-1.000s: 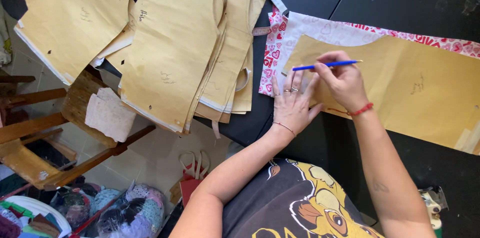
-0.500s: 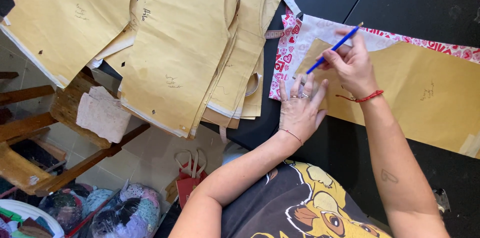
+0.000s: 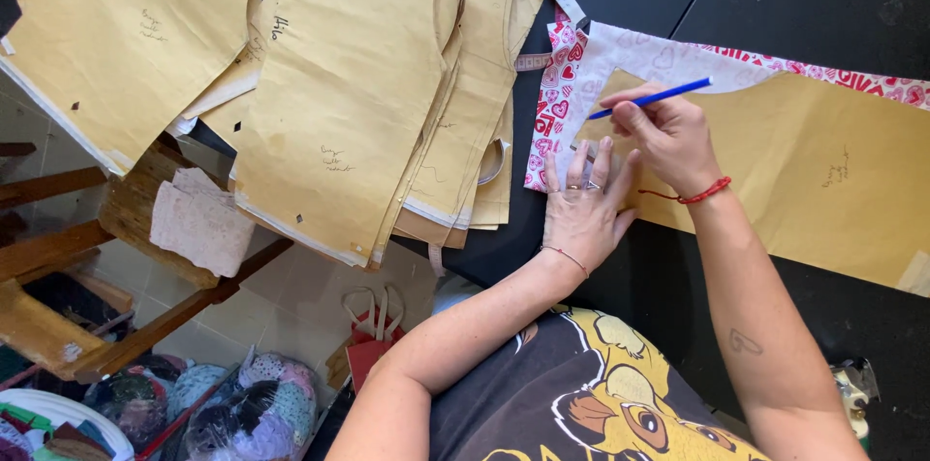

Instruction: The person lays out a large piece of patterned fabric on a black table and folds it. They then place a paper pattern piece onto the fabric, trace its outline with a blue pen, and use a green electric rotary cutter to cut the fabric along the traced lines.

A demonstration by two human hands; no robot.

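the right hand (image 3: pixel 668 137), gripping the blue pen (image 3: pixel 651 99), has slid to the paper's (image 3: pixel 804 180) corner; the left hand (image 3: pixel 581 209) stays flat on it.

No screens, signs or stuck-on labels showing. Only package-type item: a red shopping bag (image 3: pixel 373 350) w/ tan loop handles, sitting on the tiled floor below the table edge, partly hiding behind the person's arm. Its front isn't facing the camera, so can't tell if anything's printed on it.
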